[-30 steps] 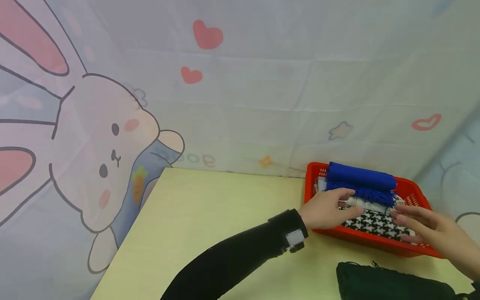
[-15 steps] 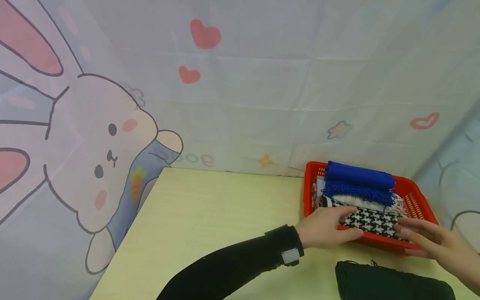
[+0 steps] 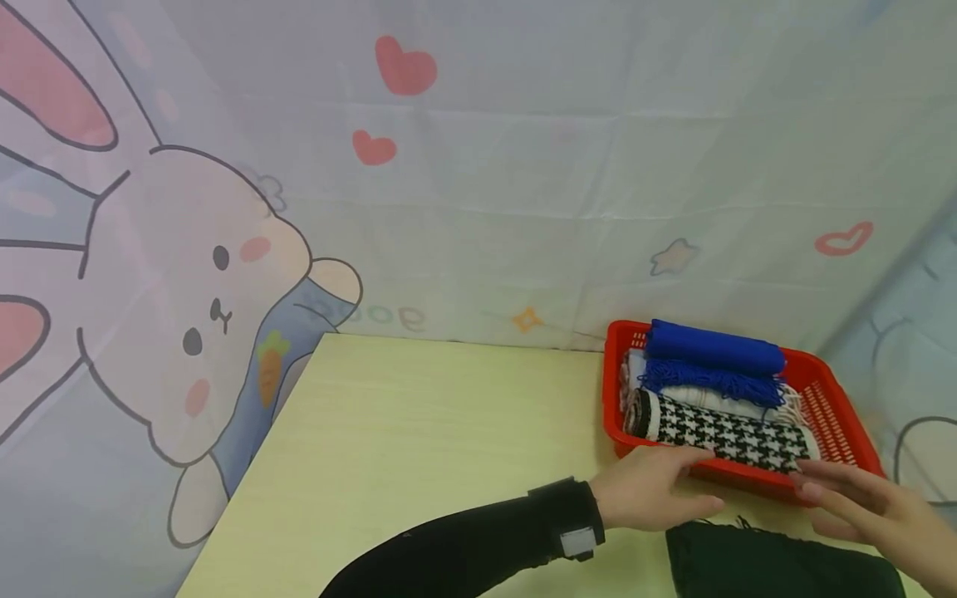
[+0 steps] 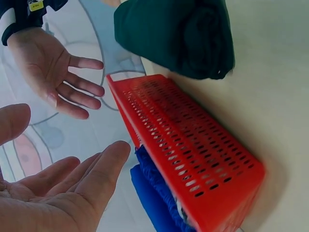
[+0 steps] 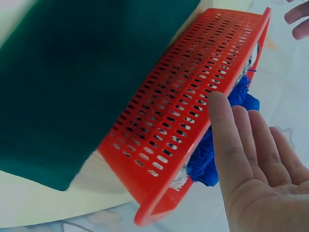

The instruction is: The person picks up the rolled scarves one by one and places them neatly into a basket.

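Observation:
My left hand hovers at the near side of the red plastic basket, fingers extended and holding nothing. Across from it, my right hand is also relaxed with nothing in its fingers, by the basket's near right corner. Inside the basket lie a rolled black-and-white houndstooth scarf, a white fringed one behind it, and a rolled blue scarf with fringe at the back. A dark green rolled scarf rests on the table below both hands; the left wrist view shows its spiral end.
The pale yellow table reaches left and back to a printed cloth backdrop with a rabbit and hearts. A dark cable curves at the right, beyond the basket.
Both hands have drawn back from over the basket toward the near edge, and the houndstooth scarf has come into fuller view. The green scarf stays in place.

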`<state>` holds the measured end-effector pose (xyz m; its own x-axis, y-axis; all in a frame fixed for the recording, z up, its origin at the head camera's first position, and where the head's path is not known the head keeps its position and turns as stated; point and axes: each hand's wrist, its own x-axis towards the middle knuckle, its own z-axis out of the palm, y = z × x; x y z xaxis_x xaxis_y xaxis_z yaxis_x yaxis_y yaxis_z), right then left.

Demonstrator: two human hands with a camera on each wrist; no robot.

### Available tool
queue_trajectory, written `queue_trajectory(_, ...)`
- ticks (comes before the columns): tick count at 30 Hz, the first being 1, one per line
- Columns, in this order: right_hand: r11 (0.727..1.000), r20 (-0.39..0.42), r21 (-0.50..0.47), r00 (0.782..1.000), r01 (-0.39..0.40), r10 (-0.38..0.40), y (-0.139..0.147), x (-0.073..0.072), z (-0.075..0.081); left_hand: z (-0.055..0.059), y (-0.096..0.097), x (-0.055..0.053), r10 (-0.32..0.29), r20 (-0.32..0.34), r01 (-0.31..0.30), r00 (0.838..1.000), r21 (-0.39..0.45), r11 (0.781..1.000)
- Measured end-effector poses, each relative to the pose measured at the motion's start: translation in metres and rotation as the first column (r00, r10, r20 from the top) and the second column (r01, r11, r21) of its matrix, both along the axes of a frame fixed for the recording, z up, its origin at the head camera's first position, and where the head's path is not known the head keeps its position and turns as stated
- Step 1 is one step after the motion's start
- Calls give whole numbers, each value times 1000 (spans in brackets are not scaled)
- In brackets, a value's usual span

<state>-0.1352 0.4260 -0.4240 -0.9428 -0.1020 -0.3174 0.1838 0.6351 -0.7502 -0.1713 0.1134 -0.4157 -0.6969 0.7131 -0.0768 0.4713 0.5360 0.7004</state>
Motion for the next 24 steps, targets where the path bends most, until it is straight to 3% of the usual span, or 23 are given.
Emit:
queue_trajectory(6, 1000, 57, 17, 998, 7, -8, 1, 1, -7, -10, -2, 2, -18, -6, 18, 1000, -6, 1000)
queue_trajectory(10, 998, 92, 54, 996, 14, -19, 0, 2, -10, -15, -3, 2, -16, 32, 16, 999, -7, 1000)
queue_trajectory(14, 996, 61, 85, 998, 23, -28, 0, 5, -14, -21, -2, 2, -11, 65, 12, 998, -11, 1000)
queue_trajectory(18, 996, 38, 73, 998, 42, -45, 3, 7, -18, -26, -1, 2, -7, 55, 8, 998, -21, 1000)
queue_trajectory(24, 997, 63, 40, 996, 67, -70, 9, 6, -24, -33, -1, 2, 5, 53, -5, 999, -12, 1000)
